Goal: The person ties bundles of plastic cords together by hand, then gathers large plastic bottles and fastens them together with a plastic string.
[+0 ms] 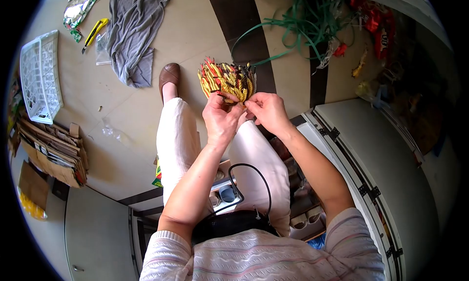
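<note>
A thick bundle of yellow, red and black twisted cords [227,79] fans out just beyond my hands, over the floor near my knees. My left hand [222,116] is closed at the near left edge of the bundle, thumb and fingers pinching its gathered end. From the right, my right hand [267,114] meets it with thumb and forefinger pressed together at the same spot. The fingertips of both hands nearly touch. Whatever small part lies between the right fingertips is too small to make out.
A grey cloth [133,34], a yellow cutter [95,32] and a white basket [41,76] lie at the left, above stacked cardboard [53,146]. Tangled green straps [305,24] and red packaging [378,24] are at the upper right. A grey cabinet [381,149] stands on the right.
</note>
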Demonstrator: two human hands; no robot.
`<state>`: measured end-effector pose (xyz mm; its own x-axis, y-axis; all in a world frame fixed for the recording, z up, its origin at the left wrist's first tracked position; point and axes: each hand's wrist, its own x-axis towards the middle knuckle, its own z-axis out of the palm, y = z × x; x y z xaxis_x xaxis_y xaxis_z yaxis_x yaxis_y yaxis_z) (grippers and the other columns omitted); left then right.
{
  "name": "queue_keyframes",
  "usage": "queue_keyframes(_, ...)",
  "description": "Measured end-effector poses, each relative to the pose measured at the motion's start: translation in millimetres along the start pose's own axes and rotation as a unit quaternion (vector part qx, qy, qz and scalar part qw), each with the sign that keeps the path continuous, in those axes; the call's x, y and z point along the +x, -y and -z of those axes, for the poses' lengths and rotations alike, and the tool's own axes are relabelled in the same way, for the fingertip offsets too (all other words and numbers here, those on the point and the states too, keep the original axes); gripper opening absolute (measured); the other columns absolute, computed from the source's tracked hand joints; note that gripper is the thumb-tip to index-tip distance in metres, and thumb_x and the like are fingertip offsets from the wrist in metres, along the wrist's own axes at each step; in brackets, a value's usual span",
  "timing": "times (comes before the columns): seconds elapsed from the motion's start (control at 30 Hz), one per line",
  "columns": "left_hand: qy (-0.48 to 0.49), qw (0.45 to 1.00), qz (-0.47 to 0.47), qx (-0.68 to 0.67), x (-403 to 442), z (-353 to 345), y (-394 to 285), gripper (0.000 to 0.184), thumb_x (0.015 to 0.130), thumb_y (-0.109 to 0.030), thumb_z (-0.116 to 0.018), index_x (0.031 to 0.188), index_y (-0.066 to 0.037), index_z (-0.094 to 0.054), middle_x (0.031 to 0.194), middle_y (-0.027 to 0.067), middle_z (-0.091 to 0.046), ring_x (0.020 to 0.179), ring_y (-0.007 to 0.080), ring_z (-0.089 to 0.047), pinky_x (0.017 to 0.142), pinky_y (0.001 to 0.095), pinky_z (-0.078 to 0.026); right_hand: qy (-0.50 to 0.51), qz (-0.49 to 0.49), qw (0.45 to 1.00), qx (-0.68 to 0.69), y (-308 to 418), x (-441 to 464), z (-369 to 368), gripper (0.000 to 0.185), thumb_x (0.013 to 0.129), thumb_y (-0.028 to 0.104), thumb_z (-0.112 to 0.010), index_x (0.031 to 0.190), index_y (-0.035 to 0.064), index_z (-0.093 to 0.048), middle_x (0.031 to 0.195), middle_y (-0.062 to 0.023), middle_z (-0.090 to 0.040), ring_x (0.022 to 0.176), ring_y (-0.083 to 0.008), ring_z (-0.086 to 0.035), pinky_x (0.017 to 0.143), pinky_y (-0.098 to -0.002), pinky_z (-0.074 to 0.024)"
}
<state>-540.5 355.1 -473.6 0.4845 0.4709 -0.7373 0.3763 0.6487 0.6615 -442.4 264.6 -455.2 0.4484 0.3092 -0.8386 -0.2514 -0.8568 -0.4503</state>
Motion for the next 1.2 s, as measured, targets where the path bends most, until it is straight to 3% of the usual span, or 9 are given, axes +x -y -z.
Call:
queue_keyframes(0.17,0.029,0.991,-0.074,0.111,1.7,6.2,10.8,0.008,0.073,0.006,-0.057,0.074,0.0,-0.052,0.074,0.0011,-0.055,0.062,0.006,-0.051,0.056,0.0203,-0.044,0.025,-0.136,0.976,0.167,-7.7,4.0,-6.6,0.01,0.077,0.004,-0.055,0.08,-0.0023,-0.061,0.068,-0.0091,-0.063,0.057,-0.0154,-0.061,0.048,-0.0267,-0.0504)
queue_keyframes(0.27,0.016,0.997,-0.002,0.078,4.2,4.2,5.0,0.007,0.074,0.007,-0.054,0.074,0.0,-0.053,0.071,0.0014,-0.055,0.062,0.0062,-0.051,0.056,0.0201,-0.044,0.025,-0.142,0.95,0.279,-23.9,3.5,-16.0,0.011,0.078,0.002,-0.054,0.087,-0.0017,-0.058,0.072,-0.0074,-0.061,0.059,-0.0153,-0.062,0.048,-0.0263,-0.0506)
queue_keyframes(0.33,0.002,0.995,0.094,0.02,8.7,5.9,-3.7,0.007,0.072,0.004,-0.056,0.076,-0.001,-0.054,0.07,0.0012,-0.055,0.061,0.0061,-0.05,0.055,0.0197,-0.043,0.026,-0.131,0.94,0.313,-25.0,2.1,-16.8,0.011,0.079,0.003,-0.053,0.088,-0.0012,-0.058,0.072,-0.0063,-0.061,0.06,-0.0144,-0.062,0.048,-0.0258,-0.0504)
queue_keyframes(0.4,-0.005,0.989,0.145,-0.004,8.8,5.5,-14.2,0.008,0.072,0.002,-0.058,0.077,-0.001,-0.054,0.071,0.001,-0.055,0.061,0.006,-0.05,0.055,0.0194,-0.043,0.035,-0.095,0.954,0.283,-26.6,-0.8,-9.8,0.009,0.081,0.004,-0.054,0.086,-0.0023,-0.058,0.072,-0.0058,-0.062,0.06,-0.0127,-0.061,0.049,-0.0241,-0.0491)
queue_keyframes(0.43,0.009,0.989,0.145,-0.023,8.3,4.9,-13.5,0.017,0.069,-0.002,-0.064,0.082,-0.002,-0.053,0.072,0.0003,-0.054,0.061,0.0058,-0.049,0.055,0.0194,-0.042,0.043,-0.075,0.96,0.267,-27.7,1.6,-4.3,0.009,0.081,0.004,-0.055,0.085,-0.0026,-0.058,0.072,-0.0057,-0.062,0.061,-0.0123,-0.061,0.049,-0.0236,-0.0487)
queue_keyframes(0.57,0.048,0.993,0.05,0.093,11.4,5.1,9.5,0.034,0.065,-0.008,-0.073,0.087,-0.003,-0.048,0.072,0.0001,-0.053,0.062,0.0057,-0.048,0.056,0.0196,-0.042,0.053,-0.042,0.981,0.184,-19.1,6.8,5.1,0.01,0.081,0.006,-0.057,0.083,-0.0039,-0.058,0.069,-0.0059,-0.062,0.059,-0.0114,-0.06,0.051,-0.0223,-0.0479)
queue_keyframes(0.93,-0.019,0.99,0.13,-0.055,10.8,-4.1,-8.8,0.021,0.068,-0.001,-0.065,0.08,-0.004,-0.047,0.071,0.003,-0.056,0.058,0.0077,-0.051,0.05,0.0215,-0.043,-0.016,-0.109,0.946,0.304,-4.5,-5.6,-11.0,0.01,0.078,0.007,-0.056,0.072,-0.0016,-0.055,0.062,-0.0064,-0.059,0.05,-0.0121,-0.058,0.045,-0.0232,-0.0488)
queue_keyframes(1.03,-0.038,0.986,0.133,-0.093,11.8,-6.3,-5.5,0.021,0.068,0.0,-0.065,0.08,-0.004,-0.048,0.071,0.0037,-0.057,0.057,0.0084,-0.051,0.048,0.0214,-0.042,-0.05,-0.142,0.909,0.389,-3.8,-9.4,-9.4,0.01,0.078,0.007,-0.056,0.073,-0.0015,-0.055,0.063,-0.0065,-0.059,0.051,-0.0116,-0.058,0.045,-0.023,-0.0485)
queue_keyframes(1.2,-0.036,0.98,0.149,-0.129,12.3,-7.3,-9.7,0.022,0.069,0.0,-0.065,0.082,-0.005,-0.048,0.073,0.0054,-0.057,0.054,0.009,-0.053,0.043,0.021,-0.042,-0.055,-0.061,0.945,0.317,-3.8,-14.4,-4.5,0.01,0.082,0.009,-0.056,0.081,-0.0014,-0.057,0.067,-0.0041,-0.059,0.056,-0.0102,-0.059,0.05,-0.0212,-0.0489)
